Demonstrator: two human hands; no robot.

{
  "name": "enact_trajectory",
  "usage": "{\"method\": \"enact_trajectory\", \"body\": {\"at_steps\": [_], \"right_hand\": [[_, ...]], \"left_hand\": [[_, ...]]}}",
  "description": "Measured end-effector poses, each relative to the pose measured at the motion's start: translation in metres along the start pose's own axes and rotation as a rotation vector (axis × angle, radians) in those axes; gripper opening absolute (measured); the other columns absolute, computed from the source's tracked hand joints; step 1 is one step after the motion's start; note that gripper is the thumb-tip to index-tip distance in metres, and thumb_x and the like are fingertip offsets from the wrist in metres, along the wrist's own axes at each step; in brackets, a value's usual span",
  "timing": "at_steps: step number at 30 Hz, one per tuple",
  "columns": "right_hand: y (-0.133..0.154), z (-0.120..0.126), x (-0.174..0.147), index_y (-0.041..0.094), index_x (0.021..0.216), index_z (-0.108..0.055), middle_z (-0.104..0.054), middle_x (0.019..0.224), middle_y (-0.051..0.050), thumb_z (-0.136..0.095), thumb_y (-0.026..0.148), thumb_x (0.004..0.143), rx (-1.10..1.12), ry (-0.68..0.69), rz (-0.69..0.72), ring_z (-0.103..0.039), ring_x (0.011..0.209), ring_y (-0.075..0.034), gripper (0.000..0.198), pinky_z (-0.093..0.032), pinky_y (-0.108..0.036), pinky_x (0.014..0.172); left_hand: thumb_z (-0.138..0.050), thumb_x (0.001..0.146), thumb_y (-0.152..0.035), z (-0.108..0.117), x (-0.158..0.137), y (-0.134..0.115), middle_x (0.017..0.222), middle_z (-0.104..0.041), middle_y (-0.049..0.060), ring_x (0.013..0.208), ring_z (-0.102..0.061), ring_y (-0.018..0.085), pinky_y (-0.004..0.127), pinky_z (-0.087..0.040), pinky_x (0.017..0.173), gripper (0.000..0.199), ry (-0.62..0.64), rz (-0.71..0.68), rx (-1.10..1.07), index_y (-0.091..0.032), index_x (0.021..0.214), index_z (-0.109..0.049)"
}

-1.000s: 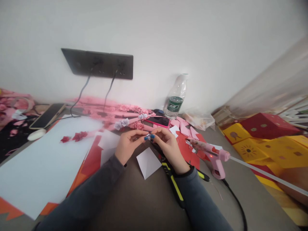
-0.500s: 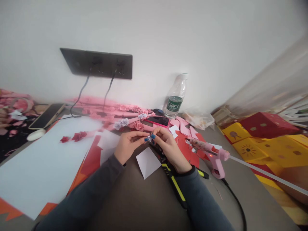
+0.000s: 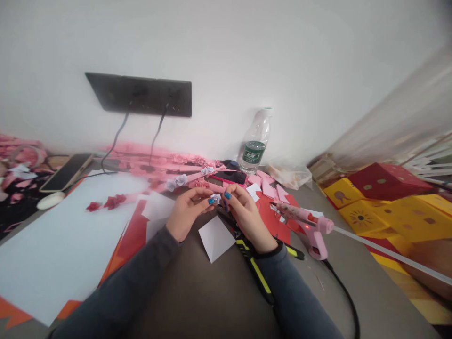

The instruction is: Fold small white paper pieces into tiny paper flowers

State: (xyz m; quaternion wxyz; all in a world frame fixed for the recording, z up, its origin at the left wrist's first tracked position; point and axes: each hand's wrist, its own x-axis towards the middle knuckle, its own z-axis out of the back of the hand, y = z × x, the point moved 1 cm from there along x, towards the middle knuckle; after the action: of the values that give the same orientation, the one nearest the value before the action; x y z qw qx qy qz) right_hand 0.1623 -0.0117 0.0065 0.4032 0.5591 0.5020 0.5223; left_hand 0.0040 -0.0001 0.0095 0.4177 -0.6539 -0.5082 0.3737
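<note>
Between my two hands is a small white paper flower (image 3: 216,198). My left hand (image 3: 187,214) pinches it between thumb and fingers. At its other side my right hand (image 3: 249,216) is closed, fingertips at or very near the petals; whether they grip it is hard to tell. Below them a white square of paper (image 3: 216,242) with a crease lies on the grey table (image 3: 197,301). A black and yellow-green handled tool (image 3: 259,275), resembling pliers, lies partly under my right hand and forearm. To the right rests a pink glue gun (image 3: 300,216), its red light on and a glue stick in its back.
Large white sheets (image 3: 67,235) over red and orange paper cover the left. Behind are pink paper flower stems (image 3: 190,179), a phone (image 3: 231,176) and a water bottle (image 3: 254,150). Yellow and red boxes (image 3: 395,207) stand right. A black cord (image 3: 348,296) trails from the glue gun.
My right fingertips have shifted slightly away from my left ones, and more of the white flower shows. The whole view has moved slightly; the table things stay in place.
</note>
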Motion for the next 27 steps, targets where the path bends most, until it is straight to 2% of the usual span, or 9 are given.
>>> {"method": "enact_trajectory", "body": {"at_steps": [3, 7, 12, 17, 22, 27], "right_hand": [[-0.0007, -0.0020, 0.0001, 0.021, 0.079, -0.056, -0.052, 0.070, 0.002, -0.070, 0.046, 0.082, -0.051, 0.037, 0.005, -0.047, 0.060, -0.012, 0.029, -0.039, -0.025, 0.055], [-0.0015, -0.0013, 0.0010, 0.021, 0.079, -0.061, -0.057, 0.072, 0.000, -0.070, 0.048, 0.081, -0.094, -0.008, -0.006, -0.050, 0.061, -0.013, 0.029, -0.041, -0.025, 0.054], [-0.0025, 0.0008, 0.0016, 0.020, 0.080, -0.062, -0.057, 0.070, 0.000, -0.069, 0.049, 0.082, -0.110, 0.003, -0.025, -0.049, 0.061, -0.014, 0.030, -0.040, -0.025, 0.053], [-0.0008, 0.0001, 0.0007, 0.019, 0.079, -0.060, -0.054, 0.069, 0.001, -0.068, 0.048, 0.084, -0.040, 0.049, -0.071, -0.046, 0.059, -0.012, 0.030, -0.039, -0.024, 0.053], [-0.0008, 0.0017, 0.0015, 0.022, 0.081, -0.052, -0.056, 0.074, 0.003, -0.075, 0.046, 0.078, 0.114, 0.047, -0.110, -0.053, 0.062, -0.012, 0.033, -0.044, -0.023, 0.056], [-0.0009, 0.0031, 0.0014, 0.023, 0.081, -0.051, -0.056, 0.074, 0.003, -0.074, 0.046, 0.079, 0.098, 0.098, -0.096, -0.053, 0.063, -0.012, 0.033, -0.043, -0.024, 0.057]], "left_hand": [[-0.084, 0.067, -0.029, 0.0002, 0.0000, -0.0005, 0.088, -0.071, 0.003, 0.081, -0.068, 0.013, 0.025, -0.060, 0.075, 0.025, -0.036, -0.006, -0.024, -0.016, 0.084, -0.070], [-0.080, 0.071, -0.028, 0.0013, 0.0001, 0.0012, 0.098, -0.071, 0.005, 0.088, -0.069, 0.017, 0.028, -0.060, 0.076, 0.027, 0.016, -0.059, 0.055, -0.017, 0.094, -0.071], [-0.080, 0.070, -0.027, 0.0029, 0.0008, 0.0039, 0.096, -0.075, 0.007, 0.087, -0.071, 0.019, 0.032, -0.061, 0.079, 0.027, 0.037, -0.083, 0.130, -0.016, 0.094, -0.073], [-0.081, 0.069, -0.028, 0.0022, 0.0004, 0.0026, 0.093, -0.078, 0.008, 0.088, -0.073, 0.022, 0.034, -0.060, 0.082, 0.028, 0.025, -0.084, 0.164, -0.016, 0.094, -0.076], [-0.083, 0.068, -0.032, 0.0011, -0.0002, 0.0034, 0.093, -0.079, 0.009, 0.087, -0.074, 0.023, 0.037, -0.061, 0.084, 0.034, 0.051, -0.040, 0.125, -0.015, 0.097, -0.077], [-0.084, 0.068, -0.032, 0.0018, 0.0001, 0.0050, 0.092, -0.079, 0.010, 0.087, -0.074, 0.024, 0.037, -0.061, 0.083, 0.034, 0.092, -0.022, 0.093, -0.015, 0.097, -0.078]]}}
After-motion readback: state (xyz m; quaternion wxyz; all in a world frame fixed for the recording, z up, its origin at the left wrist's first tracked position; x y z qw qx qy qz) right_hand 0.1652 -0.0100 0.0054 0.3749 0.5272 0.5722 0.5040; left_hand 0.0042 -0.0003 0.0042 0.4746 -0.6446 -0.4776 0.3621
